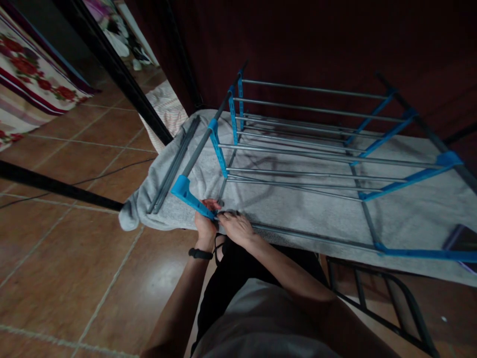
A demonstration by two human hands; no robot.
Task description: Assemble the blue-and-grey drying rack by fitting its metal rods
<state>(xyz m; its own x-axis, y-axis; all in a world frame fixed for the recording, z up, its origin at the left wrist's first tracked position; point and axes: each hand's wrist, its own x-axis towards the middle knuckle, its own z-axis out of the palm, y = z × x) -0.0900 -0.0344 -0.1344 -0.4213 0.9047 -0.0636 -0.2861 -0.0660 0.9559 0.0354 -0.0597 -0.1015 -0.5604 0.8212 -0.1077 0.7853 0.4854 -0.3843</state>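
A rack frame (pixel 313 155) of grey metal tubes and blue plastic brackets stands on a grey cloth. My left hand (pixel 204 224), with a black band at its wrist, is closed around the lower end of the near-left blue bracket (pixel 192 199). At that same corner, my right hand (pixel 235 226) has its fingers curled over the left end of a grey metal rod (pixel 309 236). That rod runs along the front edge to a blue bracket (pixel 421 254) at the right. My fingers hide the joint between rod and bracket.
Loose grey tubes (pixel 175 166) lie on the grey cloth (pixel 290 199) at the left. Black metal bars (pixel 122 84) cross the left side. A dark, purple-edged object (pixel 462 246) lies at the right. Below is a tiled floor (pixel 93 233) with a thin cable (pixel 108 173).
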